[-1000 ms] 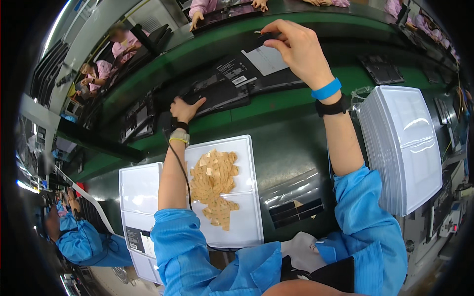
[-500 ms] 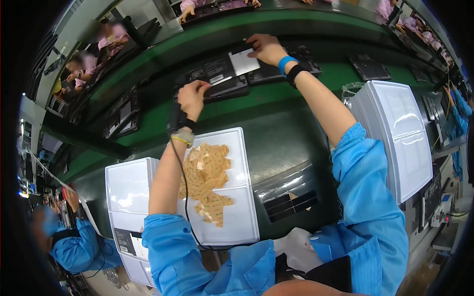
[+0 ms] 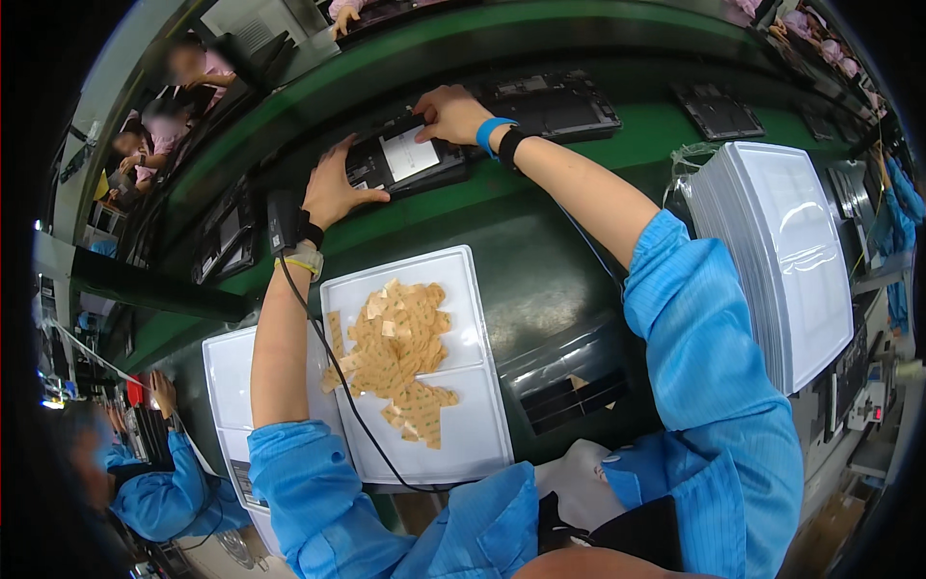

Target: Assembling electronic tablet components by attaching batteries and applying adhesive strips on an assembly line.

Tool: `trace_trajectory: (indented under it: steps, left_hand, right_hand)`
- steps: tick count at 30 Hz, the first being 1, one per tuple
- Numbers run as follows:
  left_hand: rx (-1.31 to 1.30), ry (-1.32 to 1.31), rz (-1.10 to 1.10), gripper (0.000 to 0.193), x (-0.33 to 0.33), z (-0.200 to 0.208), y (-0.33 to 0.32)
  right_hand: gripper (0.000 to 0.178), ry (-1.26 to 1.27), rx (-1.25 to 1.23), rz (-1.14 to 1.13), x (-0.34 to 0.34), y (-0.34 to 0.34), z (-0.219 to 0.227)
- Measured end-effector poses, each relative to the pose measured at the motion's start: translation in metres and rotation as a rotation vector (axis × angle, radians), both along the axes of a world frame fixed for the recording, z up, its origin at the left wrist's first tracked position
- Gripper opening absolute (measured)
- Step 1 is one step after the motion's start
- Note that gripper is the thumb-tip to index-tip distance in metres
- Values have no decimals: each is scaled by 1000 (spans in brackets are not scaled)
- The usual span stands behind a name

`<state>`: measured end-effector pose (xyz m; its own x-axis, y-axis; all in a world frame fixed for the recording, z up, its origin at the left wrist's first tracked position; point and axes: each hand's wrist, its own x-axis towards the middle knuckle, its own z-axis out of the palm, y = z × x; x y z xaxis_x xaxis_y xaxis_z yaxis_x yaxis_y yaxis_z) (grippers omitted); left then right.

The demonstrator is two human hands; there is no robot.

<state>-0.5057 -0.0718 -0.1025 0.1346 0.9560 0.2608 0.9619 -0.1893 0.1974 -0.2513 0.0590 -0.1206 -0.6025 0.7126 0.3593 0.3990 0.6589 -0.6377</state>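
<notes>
Reaching across the green counter in the head view, the left hand lies flat with fingers spread on the near-left edge of a dark flat device, while the right hand curls its fingers over the far-right corner beside a white label. Uneven pressing could, I judge, skew the label or slide the device along the belt. The left forearm hangs over a white tray of tan adhesive strips; its wrist cord might drag them.
</notes>
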Motion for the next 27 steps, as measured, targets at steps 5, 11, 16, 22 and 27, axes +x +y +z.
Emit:
trace_trajectory:
  steps: [5,11,16,22,27]
  left_hand:
    - [-76,24,-60,120,1,-2,1]
    - [-84,29,-33,117,4,-3,4]
    - [-134,82,3,116,7,2,6]
    - [-152,81,35,114,-4,4,-4]
    - [-170,57,15,116,-2,6,4]
  right_hand:
    - [52,5,29,-22,-5,-1,-15]
    - [52,38,32,44,-4,8,-22]
    - [55,14,-6,75,-7,8,-22]
    - [93,-52,264,167,-19,-25,-8]
    - [119,-340,463,198,-17,-27,1]
